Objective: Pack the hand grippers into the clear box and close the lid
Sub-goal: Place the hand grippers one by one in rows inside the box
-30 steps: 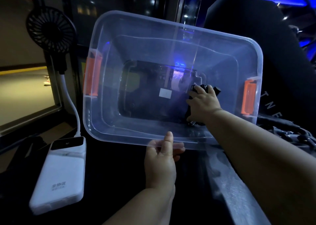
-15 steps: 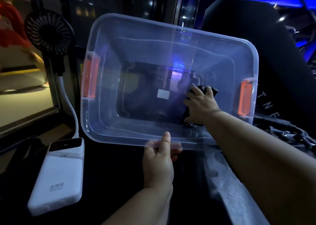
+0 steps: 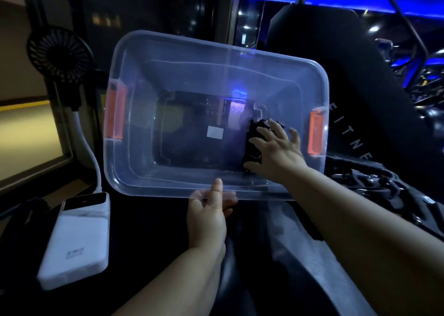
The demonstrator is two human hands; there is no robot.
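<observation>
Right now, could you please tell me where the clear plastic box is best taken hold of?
Likely its two short ends, one hand from each side, under the rim by the orange latches: the clear plastic box is wide and tipped up, with the black hand gripper at its right end.

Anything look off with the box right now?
Yes: the clear plastic box with orange latches is tipped so its opening faces the camera, left hand pinching the near rim. The right hand presses the black hand gripper against its floor.
</observation>
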